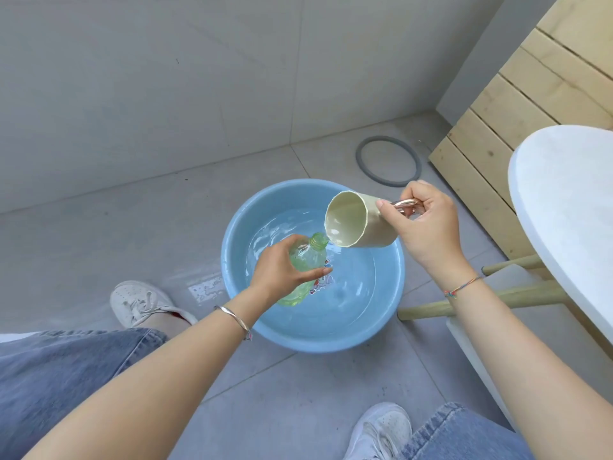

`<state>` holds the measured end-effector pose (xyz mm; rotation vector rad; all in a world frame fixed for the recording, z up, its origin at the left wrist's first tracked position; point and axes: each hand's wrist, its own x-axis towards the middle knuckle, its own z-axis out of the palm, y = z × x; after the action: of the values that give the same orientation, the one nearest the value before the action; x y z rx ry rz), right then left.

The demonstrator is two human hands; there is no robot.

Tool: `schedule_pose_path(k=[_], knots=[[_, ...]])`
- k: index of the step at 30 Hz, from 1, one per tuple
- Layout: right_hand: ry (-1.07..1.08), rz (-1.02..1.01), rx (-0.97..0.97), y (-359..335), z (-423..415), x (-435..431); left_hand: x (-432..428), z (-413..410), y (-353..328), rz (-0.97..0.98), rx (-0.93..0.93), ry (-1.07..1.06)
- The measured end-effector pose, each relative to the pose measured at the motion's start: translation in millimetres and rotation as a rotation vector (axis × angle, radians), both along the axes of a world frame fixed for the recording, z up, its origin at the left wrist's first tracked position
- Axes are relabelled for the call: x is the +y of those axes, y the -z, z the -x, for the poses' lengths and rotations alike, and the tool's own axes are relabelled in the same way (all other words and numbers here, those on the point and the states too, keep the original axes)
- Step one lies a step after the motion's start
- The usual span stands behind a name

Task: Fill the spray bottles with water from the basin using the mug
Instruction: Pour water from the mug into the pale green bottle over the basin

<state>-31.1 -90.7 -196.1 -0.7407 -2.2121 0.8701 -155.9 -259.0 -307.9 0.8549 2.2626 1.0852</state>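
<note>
We judge the task to be mid-pour on one bottle. Our left hand [285, 270] wraps around the green see-through spray bottle [306, 260], holding it tilted over the blue basin [232, 260] with its open threaded neck [319, 241] pointing up and away from us. Our right hand [428, 224] grips the cream mug [355, 220] by its shiny handle [406, 204], thumb pressed along the mug's wall. The mug is tipped almost onto its side, and its lower lip sits just beside the bottle's neck. The mug's inside looks nearly drained, so this pour seems close to spent, and another scoop from the water [348, 293] in the basin will probably be needed. We cannot read the level in the bottle, because the hand covers its middle and clear water against pale green plastic gives no distinct line. Nor can we make out a stream between lip and neck. The spray head is nowhere in view, and no other bottle shows, so we cannot say how many are filled or waiting. The white tabletop [570, 207] on the right is cut off by the edge and may hide more.
</note>
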Motion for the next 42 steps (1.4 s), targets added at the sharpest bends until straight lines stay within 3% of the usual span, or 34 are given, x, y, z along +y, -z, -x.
schedule_pose_path(k=[22,32,42], knots=[[-0.042,-0.297,-0.047,-15,5,-6,-3,-2,5,0.057,-0.002,-0.011],[-0.073,-0.339,-0.071,-20,7,-12,-3,-3,4,0.06,-0.008,-0.011],[-0.131,-0.541,-0.109,-18,12,-17,0,-4,2,0.056,-0.007,-0.013]])
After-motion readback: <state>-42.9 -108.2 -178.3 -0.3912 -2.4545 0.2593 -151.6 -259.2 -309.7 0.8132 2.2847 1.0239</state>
